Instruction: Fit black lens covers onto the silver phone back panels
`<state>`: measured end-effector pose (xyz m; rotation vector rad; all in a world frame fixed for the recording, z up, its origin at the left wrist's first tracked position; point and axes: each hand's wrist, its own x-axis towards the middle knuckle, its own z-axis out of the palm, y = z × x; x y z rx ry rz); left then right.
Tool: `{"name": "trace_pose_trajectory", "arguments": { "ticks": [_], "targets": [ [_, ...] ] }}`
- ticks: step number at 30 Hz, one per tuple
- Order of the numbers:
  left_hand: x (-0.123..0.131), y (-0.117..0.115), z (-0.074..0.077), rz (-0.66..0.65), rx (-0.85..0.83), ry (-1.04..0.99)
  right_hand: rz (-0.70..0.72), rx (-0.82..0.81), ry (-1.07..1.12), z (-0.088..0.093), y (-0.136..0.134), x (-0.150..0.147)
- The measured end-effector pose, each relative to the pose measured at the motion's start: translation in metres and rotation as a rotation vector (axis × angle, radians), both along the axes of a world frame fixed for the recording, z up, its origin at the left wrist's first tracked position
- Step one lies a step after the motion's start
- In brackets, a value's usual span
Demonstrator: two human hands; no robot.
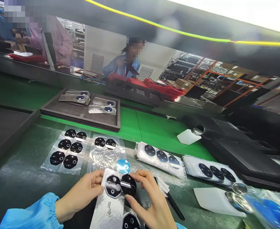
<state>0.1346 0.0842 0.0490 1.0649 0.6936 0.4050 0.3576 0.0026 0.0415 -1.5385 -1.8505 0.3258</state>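
Note:
My left hand is closed on the edge of a silver phone back cover, with a black octagonal camera area near its top. Between the thumb and fingers of my right hand is a loose black camera lens plate, upright beside the cover's camera area. Whether the two touch I cannot tell. Below, partly hidden, lies another back cover with a black camera area. Clear film sheets with black lens plates lie beyond my hands, and a round blue sticker is on one sheet.
A dark tray at the back left holds several phone covers. Bagged stacks of lens plates sit to the right, near a black-handled tool and metal discs on white cards. Co-workers sit across the bench.

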Motion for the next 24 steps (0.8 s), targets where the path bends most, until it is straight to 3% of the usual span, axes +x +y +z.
{"name": "trace_pose_trajectory", "arguments": {
  "ticks": [8,24],
  "targets": [
    [0.005,-0.009,0.003,-0.047,0.085,0.035,0.074,0.020,-0.028,-0.003,-0.003,-0.021],
    [0.004,-0.010,0.000,-0.038,0.100,0.016,0.084,0.002,-0.060,-0.007,-0.003,-0.025]
  ]
}}
